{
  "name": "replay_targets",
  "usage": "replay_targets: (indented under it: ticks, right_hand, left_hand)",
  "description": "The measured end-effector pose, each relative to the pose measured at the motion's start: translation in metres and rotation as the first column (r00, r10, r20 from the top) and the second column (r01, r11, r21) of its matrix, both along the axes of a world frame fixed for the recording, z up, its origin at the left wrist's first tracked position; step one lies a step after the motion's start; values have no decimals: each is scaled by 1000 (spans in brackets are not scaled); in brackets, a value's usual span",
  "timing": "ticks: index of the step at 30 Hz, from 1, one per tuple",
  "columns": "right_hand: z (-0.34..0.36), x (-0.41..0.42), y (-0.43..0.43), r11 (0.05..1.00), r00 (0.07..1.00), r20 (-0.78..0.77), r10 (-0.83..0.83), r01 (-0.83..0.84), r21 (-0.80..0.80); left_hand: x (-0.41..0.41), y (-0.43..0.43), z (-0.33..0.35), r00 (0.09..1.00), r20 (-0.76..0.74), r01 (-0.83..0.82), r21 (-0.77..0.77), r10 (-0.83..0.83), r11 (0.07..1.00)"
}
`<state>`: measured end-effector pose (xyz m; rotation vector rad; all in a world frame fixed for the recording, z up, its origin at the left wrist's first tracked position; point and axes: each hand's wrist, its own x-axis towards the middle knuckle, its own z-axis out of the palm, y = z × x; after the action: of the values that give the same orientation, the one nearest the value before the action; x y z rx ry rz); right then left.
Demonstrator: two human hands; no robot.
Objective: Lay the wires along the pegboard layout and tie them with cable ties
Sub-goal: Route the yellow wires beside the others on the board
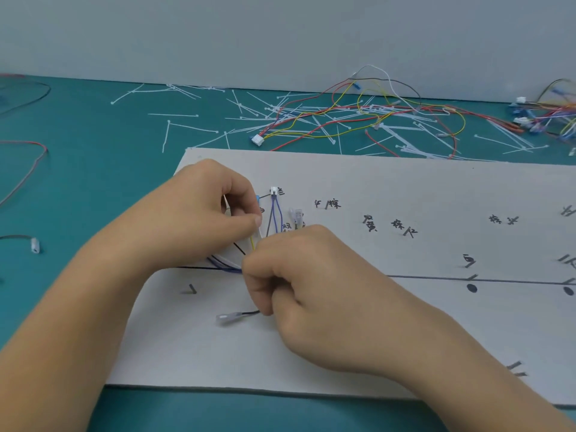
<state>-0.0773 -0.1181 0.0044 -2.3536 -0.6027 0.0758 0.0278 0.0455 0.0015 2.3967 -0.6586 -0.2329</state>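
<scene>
Progress early, by estimate. Pinches white strip (225, 199), likely cable tie, in left hand (199, 213); clenches wire bundle (224, 265) in right hand (305, 275) at pegboard (374, 338) left end. Right run seemingly unlaid.

On the white pegboard (405, 322), the left hand (202, 213) pinches a cable tie (225, 200) at 10 o'clock from the right hand (305, 275), whose curled fingers grip the wire bundle (224, 264). A black wire (251, 313) leaves that fist toward 8 o'clock. Loose ties (187, 126) lie at 12 o'clock and coloured wires (374, 110) at 1 o'clock.
</scene>
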Motion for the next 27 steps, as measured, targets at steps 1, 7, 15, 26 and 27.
replay_targets:
  ticks: [1, 7, 15, 26, 27]
  right_hand:
    - [0, 0, 0, 1000, 1000, 9, -6, 6, 24]
    - [3, -1, 0, 996, 996, 80, -28, 20, 91]
    - [4, 0, -3, 991, 992, 90, -90, 80, 106]
    - [-1, 5, -3, 965, 966, 166, -197, 162, 207]
    - [-1, 5, -3, 961, 963, 170, -208, 169, 218]
  left_hand:
    - [0, 1, 0, 1000, -4, 0, -6, 0, 1000]
    - [2, -4, 2, 998, 48, -36, -157, 44, 987]
    - [28, -42, 27, 996, 12, 81, 140, -84, 987]
    - [137, -107, -8, 962, 141, -263, 235, 235, 936]
    - [141, -109, -9, 966, 137, -248, 256, 218, 934]
